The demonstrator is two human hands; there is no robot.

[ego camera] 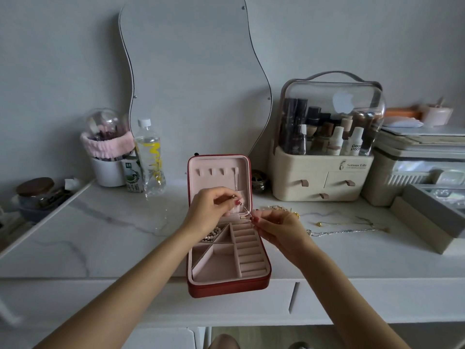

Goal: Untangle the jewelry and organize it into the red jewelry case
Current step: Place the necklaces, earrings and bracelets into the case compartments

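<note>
Left hand: the left hand [211, 209] is raised over the hinge of the open case, thumb and fingertips pinching one end of a thin silver chain [245, 210].
Right hand: the right hand [279, 226] is just right of the case, fingertips pinching the other end of the same chain, which has a small clasp.
Case: the red jewelry case [227, 285] lies open at the near edge of the white table [113, 235], lid upright at the far side with hooks; the pink tray is split into compartments.
Beads: a bead bracelet [212, 234] lies in the far left compartment.
Loose jewelry: a gold tangle [281, 209] and thin necklaces [347, 229] lie on the table right of the hands.
Behind: a cosmetics organizer [324, 157] far right, a water bottle [149, 157] far left.
</note>
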